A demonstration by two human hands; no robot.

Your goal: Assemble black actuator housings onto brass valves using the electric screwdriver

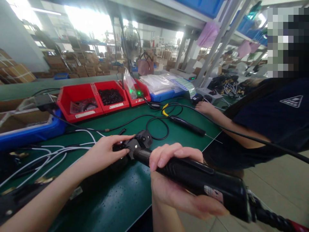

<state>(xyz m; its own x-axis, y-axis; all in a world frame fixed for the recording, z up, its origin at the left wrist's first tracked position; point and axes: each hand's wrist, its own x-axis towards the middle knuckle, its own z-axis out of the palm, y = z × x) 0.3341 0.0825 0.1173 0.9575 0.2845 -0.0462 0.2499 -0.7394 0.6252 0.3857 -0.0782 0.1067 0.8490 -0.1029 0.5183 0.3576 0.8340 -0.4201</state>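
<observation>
My right hand (173, 180) is wrapped round a black electric screwdriver (205, 180), whose tip points left into a small black plastic part (142, 140) on the green mat (145, 125). My left hand (106, 153) pinches that black part and steadies it against the mat. White cables (48, 154) lie just left of my left hand. The screwdriver's thick cord (272, 219) runs off at the bottom right.
Three red bins (79, 96) with dark parts stand at the back, beside a blue tray (166, 94) with plastic bags. A second black screwdriver (187, 125) and black cords lie on the mat. A co-worker's arm (217, 114) rests at the right. A blue bin (31, 132) is at left.
</observation>
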